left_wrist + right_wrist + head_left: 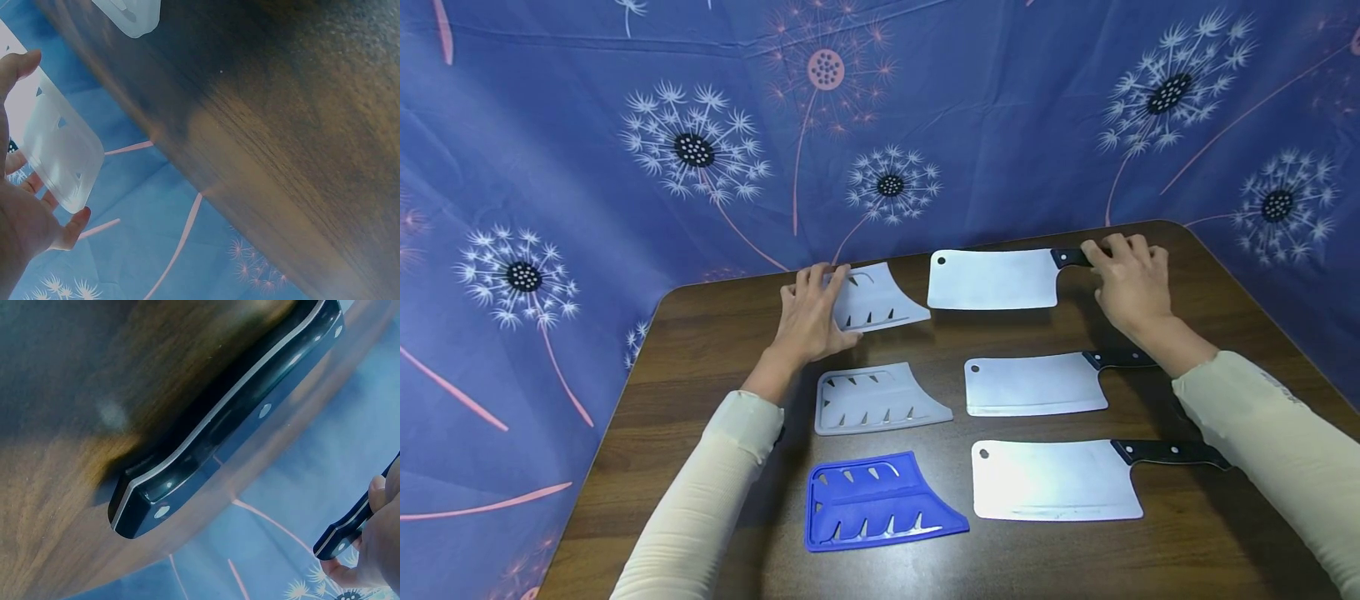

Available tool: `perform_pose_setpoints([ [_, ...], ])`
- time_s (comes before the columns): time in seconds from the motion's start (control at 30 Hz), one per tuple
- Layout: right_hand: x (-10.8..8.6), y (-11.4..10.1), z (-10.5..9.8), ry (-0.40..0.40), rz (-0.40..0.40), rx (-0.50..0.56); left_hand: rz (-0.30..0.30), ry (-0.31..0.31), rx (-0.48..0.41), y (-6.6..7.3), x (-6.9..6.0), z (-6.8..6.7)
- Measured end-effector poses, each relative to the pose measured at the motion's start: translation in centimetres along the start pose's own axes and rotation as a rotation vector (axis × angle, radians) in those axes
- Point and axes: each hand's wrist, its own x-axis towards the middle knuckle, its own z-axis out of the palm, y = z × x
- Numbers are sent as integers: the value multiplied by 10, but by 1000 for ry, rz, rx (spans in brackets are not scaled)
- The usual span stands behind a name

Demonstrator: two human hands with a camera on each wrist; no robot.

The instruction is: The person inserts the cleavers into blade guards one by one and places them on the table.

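Note:
My left hand (811,315) grips the far white blade guard (883,302) by its left end, thumb on the near edge and fingers over the far edge. In the left wrist view, the same guard (59,134) lies between thumb and fingers. With my right hand (1129,279) I hold the black handle of the far cleaver (992,280), whose blade points left towards that guard. A gap separates blade and guard. The right wrist view shows my right hand (378,540) around the handle, its butt end sticking out.
Nearer on the brown table (700,350) lie a greyish-white guard (880,398) and a blue guard (883,504). Beside them, on the right, are a middle cleaver (1036,385) and a near cleaver (1056,481). A blue dandelion-patterned cloth (1000,125) hangs behind the table.

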Motion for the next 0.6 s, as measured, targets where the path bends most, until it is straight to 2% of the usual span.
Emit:
perform_pose_setpoints([
  [0.6, -2, 0, 3, 13, -11, -3, -8, 0, 11, -1, 1, 2],
])
